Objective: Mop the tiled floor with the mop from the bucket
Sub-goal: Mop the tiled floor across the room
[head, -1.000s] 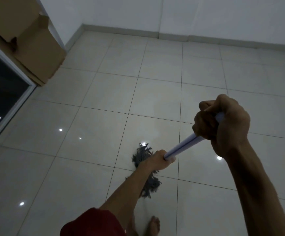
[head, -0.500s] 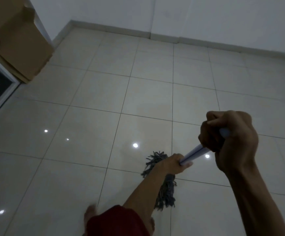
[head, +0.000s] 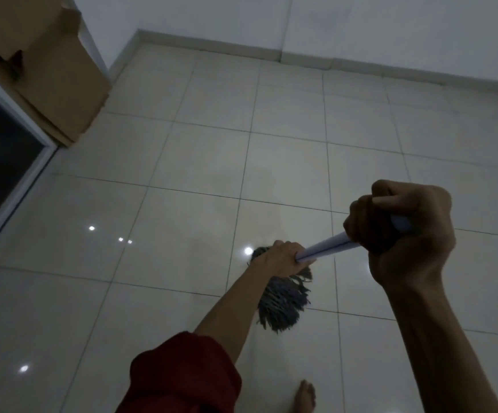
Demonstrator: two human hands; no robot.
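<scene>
The mop head [head: 283,299], grey and stringy, lies spread on the tiled floor [head: 182,204] across a grout line, just ahead of a bare foot [head: 306,394]. The pale mop handle [head: 325,250] rises toward the camera, held in two places. The left hand [head: 283,257], beyond a red sleeve [head: 182,377], has its grip curled round the lower shaft, and the right hand [head: 402,231] has its grip fisted round the upper end. No bucket is in view. This looks like a mopping stroke mid-floor. The next move likely calls for dragging the head over fresh tiles, perhaps toward the cardboard box [head: 57,84], with steady downward pressure.
</scene>
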